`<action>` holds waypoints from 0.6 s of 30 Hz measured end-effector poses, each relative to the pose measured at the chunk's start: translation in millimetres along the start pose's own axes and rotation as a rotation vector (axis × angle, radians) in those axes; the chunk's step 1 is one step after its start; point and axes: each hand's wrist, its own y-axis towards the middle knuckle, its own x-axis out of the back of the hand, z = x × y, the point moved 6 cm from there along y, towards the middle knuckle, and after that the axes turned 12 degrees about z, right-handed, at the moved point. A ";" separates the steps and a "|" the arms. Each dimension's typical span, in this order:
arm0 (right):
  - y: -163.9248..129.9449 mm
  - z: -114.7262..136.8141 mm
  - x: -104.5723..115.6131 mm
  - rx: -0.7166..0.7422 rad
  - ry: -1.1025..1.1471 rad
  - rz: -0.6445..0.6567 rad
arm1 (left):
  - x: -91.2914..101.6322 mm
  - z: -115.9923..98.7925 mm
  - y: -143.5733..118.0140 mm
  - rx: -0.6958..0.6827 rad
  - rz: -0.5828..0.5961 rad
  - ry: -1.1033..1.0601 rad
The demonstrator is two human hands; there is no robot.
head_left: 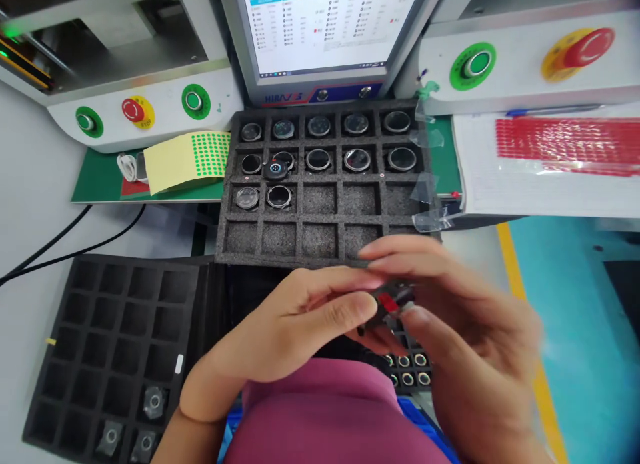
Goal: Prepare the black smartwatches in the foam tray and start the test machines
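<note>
My left hand (305,324) is closed on a small dark watch case (374,323), thumb on top and fingers beneath. A red sticker (388,303) shows on the piece. Slightly blurred, my right hand (470,324) meets it from the other side, thumb and fingertips pinching its right end. Fingers cover much of the piece. Just beyond my hands lies a black foam tray (320,249) with round watch faces in its upper rows. One dark watch body (276,169) rests back side up across a compartment in the second row.
A monitor (330,31) stands behind the tray, between machines with green buttons (477,64) and red stop buttons (590,47). Green dot stickers (210,154) lie left, red stickers (560,141) right. At lower left, another foam tray (117,317) holds several wrapped pieces (155,402).
</note>
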 end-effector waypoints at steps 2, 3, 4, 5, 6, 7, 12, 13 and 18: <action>4.8 1.4 -6.6 0.017 -0.016 0.060 | -0.7 0.2 2.4 -0.007 -0.013 0.015; 6.3 1.3 -8.0 0.035 -0.012 0.065 | -0.6 -1.1 2.5 -0.029 -0.035 0.062; 7.2 0.8 -7.7 0.060 -0.002 0.050 | -0.2 -3.3 1.8 -0.060 -0.067 0.135; 7.4 -0.3 -6.5 0.080 0.006 0.030 | 0.4 -6.1 0.4 -0.096 -0.110 0.236; 7.3 -1.9 -5.3 0.095 0.011 0.017 | 1.0 -8.8 -1.5 -0.127 -0.160 0.353; 7.2 -3.5 -4.1 0.105 0.021 0.010 | 0.9 -11.2 -3.3 -0.154 -0.207 0.471; 10.7 -9.8 -6.3 0.071 0.223 0.070 | -5.4 -14.3 -5.2 -0.261 -0.287 0.800; 11.7 -10.2 -7.2 0.062 0.262 0.064 | -7.1 -14.5 -5.0 -0.283 -0.287 0.834; 12.5 -8.9 -13.5 0.100 0.301 0.037 | -12.6 -15.0 -5.9 -0.321 -0.287 0.922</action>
